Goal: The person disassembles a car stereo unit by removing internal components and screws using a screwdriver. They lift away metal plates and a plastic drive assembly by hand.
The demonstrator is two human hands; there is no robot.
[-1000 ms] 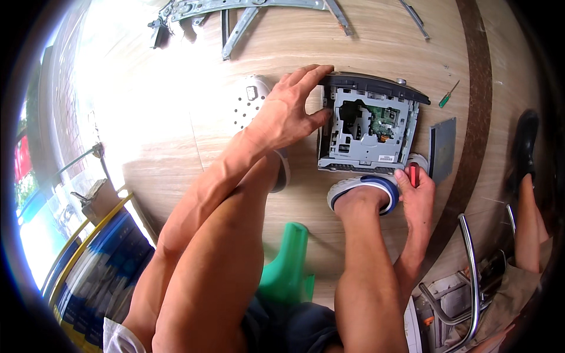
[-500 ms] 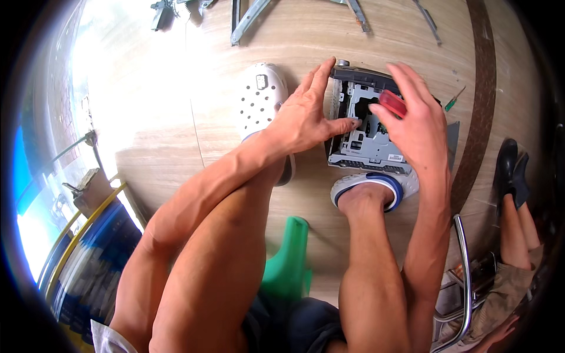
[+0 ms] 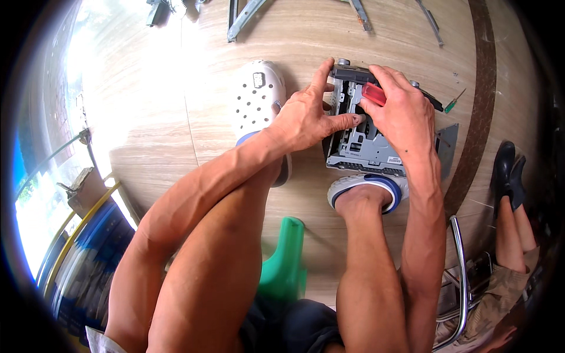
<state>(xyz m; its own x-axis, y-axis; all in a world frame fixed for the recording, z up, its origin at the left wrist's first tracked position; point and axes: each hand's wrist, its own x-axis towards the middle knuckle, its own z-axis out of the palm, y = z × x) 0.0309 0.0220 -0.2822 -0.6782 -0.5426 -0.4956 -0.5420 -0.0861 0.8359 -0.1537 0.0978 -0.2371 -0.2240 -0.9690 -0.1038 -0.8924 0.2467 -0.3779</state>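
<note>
On the floor between my feet lies a car stereo (image 3: 366, 154), its grey metal chassis uncovered and its black knobbed front facing away from me. My left hand (image 3: 306, 120) grips its left side, thumb on top of the chassis and forefinger reaching to the far left corner. My right hand (image 3: 406, 115) closes round a red-handled screwdriver (image 3: 374, 93) over the far part of the stereo. Its shaft is hidden, so I cannot tell what the tip touches. A flat grey metal plate (image 3: 449, 150) sticks out at the stereo's right.
A small green-handled screwdriver (image 3: 451, 106) lies right of the stereo. Metal arms (image 3: 244, 20) and other parts lie along the far floor. A green plastic stool (image 3: 285, 259) is beneath me. Another person's legs (image 3: 511, 235) and a chrome chair frame (image 3: 462, 276) are at right.
My right hand has shifted left and lowered toward the stereo with the red screwdriver, fingers now nearer its front edge. My left hand keeps its hold in nearly the same place.
</note>
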